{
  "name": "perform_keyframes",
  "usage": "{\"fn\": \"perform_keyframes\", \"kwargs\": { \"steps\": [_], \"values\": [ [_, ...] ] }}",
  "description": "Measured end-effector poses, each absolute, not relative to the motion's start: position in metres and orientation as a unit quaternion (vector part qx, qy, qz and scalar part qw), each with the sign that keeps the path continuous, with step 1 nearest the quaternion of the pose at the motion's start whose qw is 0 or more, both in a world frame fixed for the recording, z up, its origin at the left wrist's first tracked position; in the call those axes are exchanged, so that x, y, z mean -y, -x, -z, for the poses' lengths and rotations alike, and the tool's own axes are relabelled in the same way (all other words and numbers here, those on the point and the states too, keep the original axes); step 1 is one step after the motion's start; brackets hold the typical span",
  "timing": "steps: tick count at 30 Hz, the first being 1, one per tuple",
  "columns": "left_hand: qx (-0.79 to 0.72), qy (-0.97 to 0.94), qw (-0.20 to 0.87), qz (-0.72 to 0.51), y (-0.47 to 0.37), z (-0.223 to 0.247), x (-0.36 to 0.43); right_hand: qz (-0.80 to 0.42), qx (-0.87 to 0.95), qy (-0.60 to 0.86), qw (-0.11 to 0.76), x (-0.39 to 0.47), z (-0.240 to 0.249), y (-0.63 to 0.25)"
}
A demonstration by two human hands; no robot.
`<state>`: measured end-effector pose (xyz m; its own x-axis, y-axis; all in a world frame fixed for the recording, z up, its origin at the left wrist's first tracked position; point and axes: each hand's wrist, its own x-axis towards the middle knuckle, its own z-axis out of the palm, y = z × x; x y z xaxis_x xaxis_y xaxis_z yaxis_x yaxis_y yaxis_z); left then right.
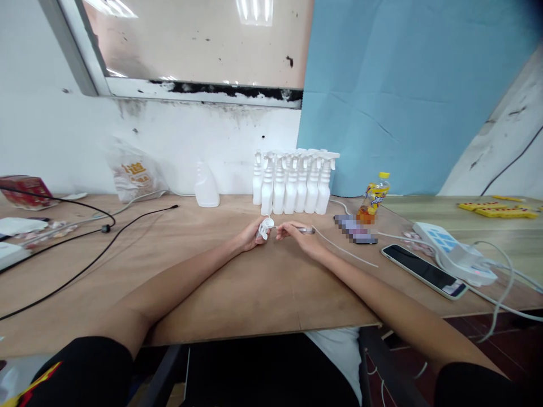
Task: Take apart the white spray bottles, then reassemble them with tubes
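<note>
Over the middle of the wooden table [237, 294], my left hand [251, 236] holds a white spray nozzle head [266, 227], its fingers wrapped round it. Just right of it, my right hand [292, 230] is closed on a slim metallic tool [307, 230], whose thin tip points at the nozzle head. Whether the tip touches it is too small to tell. Behind both hands stands a group of several white spray bottles [291, 186] with trigger heads. A single white bottle without a head [207, 189] stands upright to their left.
Right: a drink bottle [373, 198], a pixelated flat item [356, 230], a phone [424, 271], a power strip [453, 251] and yellow pieces [498, 210]. A thin white tube [345, 250] lies near my right wrist. Left: black cables [123, 229], a plastic bag [136, 172] and a red box [27, 191].
</note>
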<state>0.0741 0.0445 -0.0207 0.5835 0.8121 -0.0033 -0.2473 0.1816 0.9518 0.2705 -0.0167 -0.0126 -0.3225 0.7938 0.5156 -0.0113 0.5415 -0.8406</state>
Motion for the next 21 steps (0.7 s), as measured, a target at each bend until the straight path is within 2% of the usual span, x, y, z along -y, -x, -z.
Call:
{"fn": "perform_keyframes", "kwargs": {
  "steps": [3, 6, 9, 12, 16, 21],
  "values": [
    [-0.261, -0.523, 0.722, -0.369, -0.076, 0.022, -0.046, -0.246, 0.808, 0.258, 0.468, 0.017, 0.012, -0.274],
    [-0.256, -0.526, 0.718, -0.376, -0.078, 0.024, -0.047, -0.151, 0.868, 0.22, 0.419, 0.015, 0.012, -0.278],
    [-0.252, -0.532, 0.705, -0.395, -0.079, 0.025, -0.046, -0.031, 0.904, 0.213, 0.371, 0.012, 0.012, -0.28],
    [-0.248, -0.547, 0.682, -0.417, -0.081, 0.027, -0.045, 0.062, 0.903, 0.228, 0.359, 0.011, 0.011, -0.28],
    [-0.263, -0.579, 0.623, -0.455, -0.086, 0.032, -0.043, 0.067, 0.885, 0.251, 0.386, 0.01, 0.01, -0.284],
    [-0.313, -0.635, 0.525, -0.472, -0.091, 0.038, -0.041, -0.057, 0.855, 0.288, 0.426, 0.006, 0.008, -0.295]
  ]
}}
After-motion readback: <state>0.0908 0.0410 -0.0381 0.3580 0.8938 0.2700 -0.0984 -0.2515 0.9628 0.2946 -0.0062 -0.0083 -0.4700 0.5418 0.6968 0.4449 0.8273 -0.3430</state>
